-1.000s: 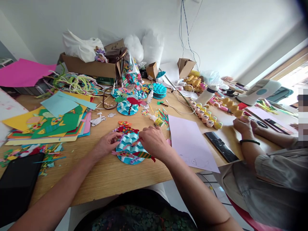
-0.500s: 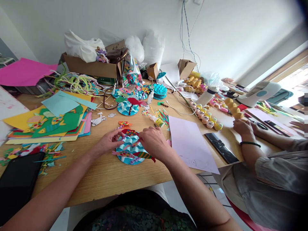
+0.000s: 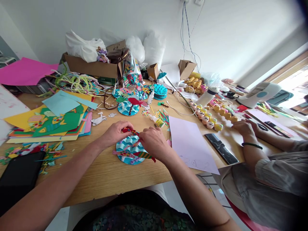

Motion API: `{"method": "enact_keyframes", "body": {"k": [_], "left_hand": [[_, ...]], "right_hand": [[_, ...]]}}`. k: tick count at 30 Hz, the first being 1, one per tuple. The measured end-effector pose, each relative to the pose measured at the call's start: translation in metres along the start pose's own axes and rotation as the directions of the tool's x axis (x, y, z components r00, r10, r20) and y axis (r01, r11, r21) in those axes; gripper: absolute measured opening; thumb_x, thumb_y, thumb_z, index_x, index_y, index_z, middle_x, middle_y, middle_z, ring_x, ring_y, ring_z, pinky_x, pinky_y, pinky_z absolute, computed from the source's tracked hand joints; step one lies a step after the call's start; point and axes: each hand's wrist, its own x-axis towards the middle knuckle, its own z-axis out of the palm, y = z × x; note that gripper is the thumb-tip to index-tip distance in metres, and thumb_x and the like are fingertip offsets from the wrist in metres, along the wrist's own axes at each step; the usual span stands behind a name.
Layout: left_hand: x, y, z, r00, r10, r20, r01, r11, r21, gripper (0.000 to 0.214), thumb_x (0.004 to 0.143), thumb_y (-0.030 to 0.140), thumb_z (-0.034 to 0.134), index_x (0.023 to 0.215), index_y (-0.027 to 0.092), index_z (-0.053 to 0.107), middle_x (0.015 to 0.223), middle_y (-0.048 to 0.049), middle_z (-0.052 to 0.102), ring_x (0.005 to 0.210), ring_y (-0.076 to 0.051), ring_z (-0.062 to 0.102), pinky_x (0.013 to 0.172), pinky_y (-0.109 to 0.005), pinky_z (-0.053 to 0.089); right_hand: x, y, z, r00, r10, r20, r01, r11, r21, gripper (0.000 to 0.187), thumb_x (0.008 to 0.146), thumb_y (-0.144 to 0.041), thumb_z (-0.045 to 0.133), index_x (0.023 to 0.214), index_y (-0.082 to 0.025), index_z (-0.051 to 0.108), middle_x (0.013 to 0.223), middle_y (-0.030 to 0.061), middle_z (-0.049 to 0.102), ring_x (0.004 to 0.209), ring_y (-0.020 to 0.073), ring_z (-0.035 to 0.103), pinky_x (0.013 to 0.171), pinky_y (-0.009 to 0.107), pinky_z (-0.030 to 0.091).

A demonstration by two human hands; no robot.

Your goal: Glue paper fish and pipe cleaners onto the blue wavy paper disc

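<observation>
In front of me on the table lies a round blue paper disc [image 3: 130, 160] covered with light blue paper waves. A red spotted paper fish [image 3: 131, 131] sits at its far edge, and my left hand [image 3: 117, 133] pinches the fish's left end. My right hand [image 3: 154, 141] is closed at the fish's right end, its fingertips partly hidden behind the knuckles. Across the disc's near part lie a green-and-red striped paper fish [image 3: 144, 155] and a pink spotted paper fish [image 3: 125, 154]. A glue bottle [image 3: 157, 122] lies just beyond my right hand.
A lilac sheet [image 3: 190, 144] and a black phone [image 3: 221, 148] are to the right, beside a co-worker's hands [image 3: 244, 128]. Stacked coloured paper [image 3: 48, 128], paper scraps and a dark tablet [image 3: 19, 173] are at left. Another decorated disc [image 3: 127, 109] stands farther back.
My left hand has moved up and right onto the end of the red fish, covering an orange paper fish behind it. My right hand stays put. The co-worker's hand has left the yellow row.
</observation>
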Motion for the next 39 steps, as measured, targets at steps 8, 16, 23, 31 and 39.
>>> {"method": "enact_keyframes", "body": {"k": [8, 16, 23, 31, 39], "left_hand": [[-0.008, 0.001, -0.008, 0.999, -0.021, -0.046, 0.024, 0.997, 0.069, 0.014, 0.074, 0.032, 0.051, 0.078, 0.019, 0.055, 0.077, 0.0002, 0.061, 0.071, -0.014, 0.056, 0.066, -0.026, 0.045], [-0.021, 0.003, -0.017, 0.999, 0.045, -0.028, -0.04, 0.986, 0.164, 0.024, 0.076, 0.021, 0.045, 0.098, 0.02, 0.054, 0.093, -0.002, 0.063, 0.085, -0.015, 0.059, 0.076, -0.027, 0.047], [-0.021, 0.006, -0.02, 0.949, 0.264, 0.172, -0.304, 0.907, 0.29, 0.035, 0.086, 0.016, 0.036, 0.112, 0.024, 0.058, 0.11, -0.0036, 0.061, 0.104, -0.015, 0.054, 0.089, -0.029, 0.043], [-0.021, 0.017, -0.021, 0.92, 0.256, 0.296, -0.368, 0.824, 0.43, 0.025, 0.085, 0.024, 0.041, 0.092, 0.019, 0.065, 0.11, -0.0069, 0.061, 0.105, -0.02, 0.052, 0.091, -0.035, 0.042], [-0.017, 0.02, -0.014, 0.922, 0.257, 0.29, -0.377, 0.765, 0.522, 0.036, 0.081, 0.052, 0.05, 0.085, 0.019, 0.065, 0.1, -0.0071, 0.06, 0.098, -0.023, 0.051, 0.084, -0.036, 0.04]], "right_hand": [[0.0, 0.001, 0.002, 1.0, -0.018, -0.021, 0.018, 1.0, -0.002, 0.022, 0.084, -0.02, 0.044, 0.08, -0.019, 0.066, 0.082, 0.0073, 0.067, 0.083, 0.0207, 0.059, 0.069, 0.031, 0.035], [0.002, 0.001, 0.005, 1.0, -0.009, -0.027, 0.009, 1.0, -0.002, 0.021, 0.083, -0.019, 0.045, 0.078, -0.019, 0.066, 0.082, 0.0069, 0.067, 0.083, 0.021, 0.059, 0.068, 0.031, 0.035], [0.0, 0.002, 0.007, 0.999, 0.007, -0.04, -0.007, 1.0, 0.004, 0.023, 0.084, -0.02, 0.043, 0.08, -0.018, 0.066, 0.082, 0.008, 0.068, 0.083, 0.0227, 0.06, 0.067, 0.032, 0.036], [-0.001, 0.002, 0.004, 0.999, 0.022, -0.024, -0.021, 0.999, 0.03, 0.022, 0.082, -0.016, 0.044, 0.08, -0.017, 0.066, 0.083, 0.0084, 0.068, 0.085, 0.0222, 0.059, 0.068, 0.031, 0.035], [0.0, 0.003, 0.006, 0.999, 0.027, -0.046, -0.025, 0.999, 0.033, 0.022, 0.081, -0.017, 0.044, 0.079, -0.017, 0.066, 0.082, 0.0082, 0.068, 0.084, 0.0226, 0.059, 0.068, 0.032, 0.035]]}}
